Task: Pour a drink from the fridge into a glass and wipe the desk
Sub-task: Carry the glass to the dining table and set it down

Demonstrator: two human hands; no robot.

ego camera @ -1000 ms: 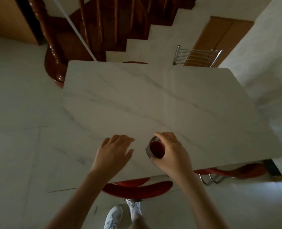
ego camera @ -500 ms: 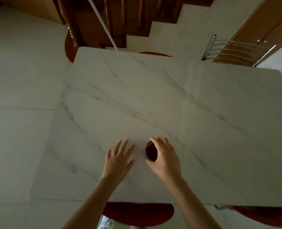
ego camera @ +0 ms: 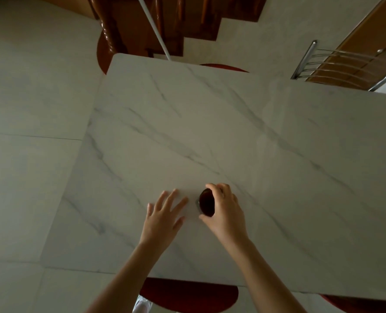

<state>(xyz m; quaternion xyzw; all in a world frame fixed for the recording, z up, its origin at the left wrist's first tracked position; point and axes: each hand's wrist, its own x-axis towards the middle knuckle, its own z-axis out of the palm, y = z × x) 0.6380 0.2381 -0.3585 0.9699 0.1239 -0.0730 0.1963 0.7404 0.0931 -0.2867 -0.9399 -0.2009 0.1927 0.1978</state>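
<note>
- A home dining area: a marble-patterned table (ego camera: 232, 132) on a pale tiled floor (ego camera: 29, 177).
- Red-seated chairs (ego camera: 187, 297) tucked under it, one with a chrome back (ego camera: 336, 64).
- A wooden staircase (ego camera: 164, 26) and wooden cabinet doors (ego camera: 372, 41) behind.

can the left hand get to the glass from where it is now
Probably yes: the left hand lies open on the table just beside the glass, nothing between them, though the right hand already grips it.

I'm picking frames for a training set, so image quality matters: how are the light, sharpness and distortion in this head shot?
Head view: dim and flat, no hard shadows or glare on the marble table; wide-angle bending splays the table edges and chair; left hand and right hand slightly soft; the glass of dark drink reads nearly black.
</note>
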